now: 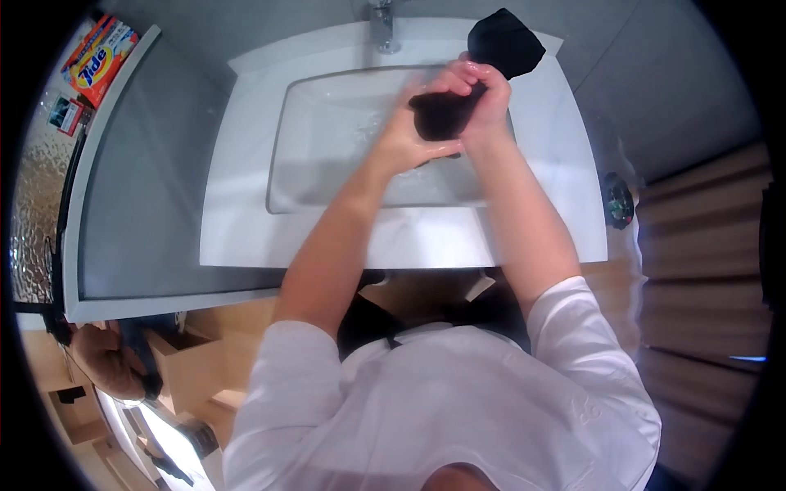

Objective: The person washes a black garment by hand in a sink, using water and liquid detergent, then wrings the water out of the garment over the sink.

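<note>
Over the white sink basin (pixel 331 159), both hands hold a dark, soft piece of cloth (pixel 443 116), bunched between them. My left hand (pixel 402 132) is a little blurred; its thumb lies along the lower edge of the cloth. My right hand (pixel 488 101) curls its fingers over the top of it. Above that hand another black part of cloth (pixel 506 43) sticks up over the back right of the counter; whether the two parts are one piece cannot be told. Wet skin shows on the fingers. A chrome faucet (pixel 384 27) stands behind the basin.
The white counter (pixel 430 236) surrounds the basin. At left is a low grey partition (pixel 153 184); beyond it lie an orange Tide detergent pack (pixel 98 61) and a small box (pixel 66 115). A brown curtain (pixel 706 245) hangs at right. Another person (pixel 107 362) is at lower left, near a wooden box (pixel 184 368).
</note>
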`<control>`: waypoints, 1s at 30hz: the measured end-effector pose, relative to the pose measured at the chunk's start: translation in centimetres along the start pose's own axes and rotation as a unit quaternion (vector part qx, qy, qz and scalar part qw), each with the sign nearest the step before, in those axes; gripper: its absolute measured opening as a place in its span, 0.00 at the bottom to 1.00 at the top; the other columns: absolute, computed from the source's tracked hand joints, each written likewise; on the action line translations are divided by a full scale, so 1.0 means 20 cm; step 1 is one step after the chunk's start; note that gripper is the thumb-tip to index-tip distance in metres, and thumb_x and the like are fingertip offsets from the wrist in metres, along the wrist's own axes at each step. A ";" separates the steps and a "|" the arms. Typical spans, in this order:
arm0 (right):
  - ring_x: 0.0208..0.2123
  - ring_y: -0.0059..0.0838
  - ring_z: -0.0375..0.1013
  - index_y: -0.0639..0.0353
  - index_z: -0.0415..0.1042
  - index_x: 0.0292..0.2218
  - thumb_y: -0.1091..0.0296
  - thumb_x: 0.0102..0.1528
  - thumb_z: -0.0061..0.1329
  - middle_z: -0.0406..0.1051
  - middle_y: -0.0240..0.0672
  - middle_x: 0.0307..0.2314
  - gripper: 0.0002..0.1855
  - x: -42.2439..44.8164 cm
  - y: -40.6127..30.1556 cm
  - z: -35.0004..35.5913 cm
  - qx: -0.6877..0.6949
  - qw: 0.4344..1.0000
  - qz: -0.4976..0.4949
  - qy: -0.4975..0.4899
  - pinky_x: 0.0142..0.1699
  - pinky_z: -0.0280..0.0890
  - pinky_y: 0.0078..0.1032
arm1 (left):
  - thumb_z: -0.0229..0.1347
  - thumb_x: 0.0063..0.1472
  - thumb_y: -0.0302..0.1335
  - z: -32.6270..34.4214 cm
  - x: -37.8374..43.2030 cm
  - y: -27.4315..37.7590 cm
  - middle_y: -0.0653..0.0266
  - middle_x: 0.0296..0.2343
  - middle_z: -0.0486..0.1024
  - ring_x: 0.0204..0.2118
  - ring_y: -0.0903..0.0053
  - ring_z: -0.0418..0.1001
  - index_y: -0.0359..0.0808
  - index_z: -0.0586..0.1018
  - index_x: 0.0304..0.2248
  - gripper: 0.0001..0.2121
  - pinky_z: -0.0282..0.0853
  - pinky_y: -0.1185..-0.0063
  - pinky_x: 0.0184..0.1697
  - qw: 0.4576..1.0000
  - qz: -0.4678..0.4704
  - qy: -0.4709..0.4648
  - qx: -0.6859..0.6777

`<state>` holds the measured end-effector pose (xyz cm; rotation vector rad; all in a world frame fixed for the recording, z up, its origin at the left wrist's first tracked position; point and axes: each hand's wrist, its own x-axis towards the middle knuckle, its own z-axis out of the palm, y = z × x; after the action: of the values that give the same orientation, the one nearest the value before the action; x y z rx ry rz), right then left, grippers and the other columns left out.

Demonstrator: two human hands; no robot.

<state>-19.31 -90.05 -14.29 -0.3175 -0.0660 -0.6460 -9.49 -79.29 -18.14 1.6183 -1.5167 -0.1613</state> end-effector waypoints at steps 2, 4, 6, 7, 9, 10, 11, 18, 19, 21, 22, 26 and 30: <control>0.19 0.19 0.61 0.52 0.58 0.22 0.71 0.49 0.46 0.58 0.22 0.15 0.09 0.03 -0.01 -0.06 0.046 0.996 0.029 -0.068 0.38 0.66 0.25 | 0.73 0.41 0.25 0.01 0.00 -0.02 0.65 0.53 0.67 0.57 0.71 0.65 0.41 0.66 0.56 0.41 0.62 0.66 0.60 0.952 0.007 -0.044 -0.303; 0.17 0.15 0.60 0.52 0.60 0.23 0.71 0.50 0.46 0.58 0.19 0.16 0.08 0.02 -0.01 -0.09 0.110 0.982 0.055 -0.142 0.36 0.65 0.23 | 0.67 0.43 0.14 0.03 -0.01 0.04 0.67 0.49 0.66 0.52 0.75 0.67 0.40 0.67 0.52 0.35 0.67 0.69 0.55 0.896 -0.019 -0.059 -0.441; 0.18 0.15 0.61 0.52 0.60 0.24 0.71 0.51 0.46 0.58 0.19 0.16 0.07 0.04 0.00 -0.11 0.131 0.977 0.068 -0.151 0.35 0.64 0.23 | 0.66 0.44 0.14 0.01 -0.04 0.07 0.66 0.47 0.67 0.50 0.75 0.69 0.40 0.68 0.51 0.34 0.69 0.72 0.52 0.862 -0.087 -0.068 -0.494; 0.18 0.15 0.61 0.52 0.61 0.24 0.71 0.51 0.46 0.59 0.19 0.16 0.07 0.04 0.01 -0.12 0.149 0.972 0.082 -0.162 0.35 0.64 0.23 | 0.65 0.44 0.13 0.01 -0.05 0.08 0.65 0.45 0.68 0.47 0.76 0.70 0.39 0.68 0.50 0.32 0.72 0.75 0.48 0.822 -0.153 -0.074 -0.544; 0.18 0.15 0.61 0.53 0.62 0.25 0.72 0.51 0.46 0.59 0.19 0.16 0.06 0.05 0.03 -0.13 0.154 0.970 0.083 -0.168 0.35 0.63 0.23 | 0.65 0.44 0.14 0.03 -0.03 0.04 0.66 0.42 0.69 0.44 0.77 0.72 0.38 0.68 0.50 0.32 0.73 0.76 0.42 0.837 -0.141 -0.073 -0.524; 0.18 0.15 0.61 0.53 0.62 0.26 0.72 0.52 0.46 0.59 0.19 0.16 0.05 0.06 0.03 -0.13 0.160 0.967 0.085 -0.177 0.34 0.63 0.23 | 0.65 0.44 0.14 0.03 -0.03 0.03 0.66 0.40 0.70 0.41 0.78 0.73 0.37 0.68 0.49 0.31 0.75 0.78 0.36 0.853 -0.127 -0.072 -0.502; 0.18 0.15 0.61 0.53 0.62 0.26 0.72 0.52 0.46 0.59 0.19 0.16 0.05 0.06 0.03 -0.13 0.161 0.968 0.085 -0.175 0.34 0.63 0.23 | 0.65 0.44 0.14 0.03 -0.04 0.01 0.66 0.40 0.70 0.41 0.78 0.73 0.37 0.68 0.49 0.31 0.75 0.78 0.36 0.852 -0.129 -0.073 -0.503; 0.19 0.16 0.60 0.55 0.64 0.28 0.73 0.51 0.45 0.57 0.20 0.17 0.03 0.06 0.01 -0.12 0.097 0.968 0.105 -0.208 0.35 0.62 0.25 | 0.66 0.47 0.24 0.01 -0.02 -0.03 0.62 0.34 0.77 0.34 0.76 0.76 0.35 0.76 0.42 0.20 0.74 0.75 0.37 0.916 -0.182 -0.120 -0.337; 0.19 0.16 0.60 0.55 0.65 0.29 0.73 0.51 0.45 0.56 0.20 0.17 0.02 0.06 0.01 -0.12 0.081 0.970 0.110 -0.202 0.34 0.62 0.25 | 0.66 0.47 0.27 0.00 -0.02 -0.02 0.61 0.33 0.77 0.34 0.75 0.76 0.34 0.77 0.40 0.19 0.73 0.75 0.40 0.906 -0.256 -0.161 -0.297; 0.19 0.16 0.60 0.55 0.66 0.29 0.74 0.51 0.45 0.57 0.20 0.17 0.02 0.05 0.00 -0.11 0.048 0.972 0.110 -0.204 0.34 0.62 0.25 | 0.66 0.47 0.29 0.06 -0.04 -0.02 0.60 0.32 0.78 0.35 0.73 0.77 0.34 0.77 0.39 0.19 0.74 0.75 0.40 0.939 -0.200 -0.099 -0.260; 0.19 0.17 0.60 0.55 0.66 0.29 0.74 0.50 0.45 0.57 0.21 0.17 0.03 0.05 0.00 -0.11 0.014 0.972 0.110 -0.209 0.34 0.62 0.26 | 0.66 0.46 0.31 0.08 -0.05 -0.02 0.59 0.32 0.79 0.35 0.71 0.77 0.33 0.78 0.39 0.20 0.74 0.74 0.40 0.965 -0.139 -0.036 -0.219; 0.18 0.19 0.60 0.56 0.67 0.30 0.74 0.50 0.45 0.57 0.22 0.17 0.03 0.04 0.00 -0.12 0.019 0.977 0.102 -0.185 0.34 0.62 0.27 | 0.66 0.47 0.33 0.13 -0.05 -0.02 0.58 0.33 0.79 0.36 0.69 0.78 0.32 0.78 0.38 0.20 0.74 0.74 0.41 0.973 -0.175 -0.026 -0.149; 0.18 0.21 0.59 0.56 0.63 0.25 0.74 0.50 0.45 0.57 0.25 0.16 0.04 0.03 0.02 -0.07 -0.060 0.987 0.094 -0.117 0.32 0.63 0.27 | 0.65 0.48 0.34 0.17 -0.07 -0.13 0.58 0.31 0.80 0.34 0.68 0.78 0.33 0.78 0.35 0.17 0.75 0.74 0.40 0.998 -0.044 0.011 -0.042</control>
<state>-18.56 -90.49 -15.60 -0.5097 -0.2202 -0.4236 -10.12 -80.11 -22.52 1.6146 -1.4049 -0.2527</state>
